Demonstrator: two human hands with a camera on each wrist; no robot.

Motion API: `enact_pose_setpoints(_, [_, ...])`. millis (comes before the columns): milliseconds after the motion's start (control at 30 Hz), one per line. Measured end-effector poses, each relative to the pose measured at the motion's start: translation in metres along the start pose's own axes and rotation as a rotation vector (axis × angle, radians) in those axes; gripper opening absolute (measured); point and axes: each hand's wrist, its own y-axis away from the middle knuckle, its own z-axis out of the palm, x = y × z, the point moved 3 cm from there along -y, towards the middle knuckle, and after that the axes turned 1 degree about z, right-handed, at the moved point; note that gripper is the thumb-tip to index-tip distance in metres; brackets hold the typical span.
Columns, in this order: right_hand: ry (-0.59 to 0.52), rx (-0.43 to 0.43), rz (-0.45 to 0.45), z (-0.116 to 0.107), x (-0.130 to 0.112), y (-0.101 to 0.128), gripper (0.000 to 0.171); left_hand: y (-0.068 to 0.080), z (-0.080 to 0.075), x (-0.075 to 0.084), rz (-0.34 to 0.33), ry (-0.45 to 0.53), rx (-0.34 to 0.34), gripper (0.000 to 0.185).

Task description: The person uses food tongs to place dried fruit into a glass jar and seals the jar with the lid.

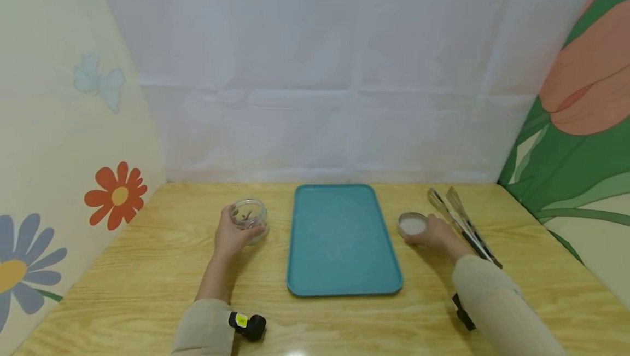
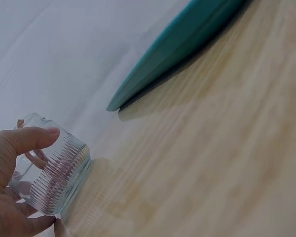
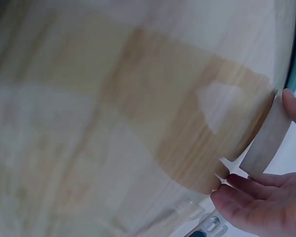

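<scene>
The left hand (image 1: 231,234) curls its fingers and thumb round a small clear glass jar (image 1: 249,217) that stands on the wooden table (image 1: 147,268), left of a teal tray (image 1: 339,238). The right hand (image 1: 434,234) rests on the table right of the tray, its fingers closed on the rim of a round metal lid (image 1: 411,225) that lies flat with its pale inside up. The jar's mouth is open, so the lid appears already off and set down; the tray carries nothing, and, as a judgement, whatever is to go on it has not yet been placed. The jar is ribbed along its lower wall, as the left wrist view shows, and holds a few small dark pieces that cannot be identified. A pair of metal tongs (image 1: 462,225) lies untouched just right of the right hand, pointing toward the far edge.
</scene>
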Motion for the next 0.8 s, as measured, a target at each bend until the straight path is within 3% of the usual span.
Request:
enact_pose_setpoints(333, [-0.012, 0.017, -0.01, -0.005, -0.005, 0.0, 0.074, 0.0, -0.001, 0.003, 0.003, -0.051, 0.024, 0.093])
enact_pose_setpoints(533, [-0.054, 0.05, -0.018, -0.01, -0.006, 0.001, 0.062, -0.001, 0.0, 0.01, 0.009, 0.0, 0.016, 0.095])
enact_pose_setpoints(800, [-0.094, 0.017, -0.005, -0.015, -0.007, 0.0, 0.077, -0.006, 0.008, 0.022, 0.046, 0.013, -0.006, 0.092])
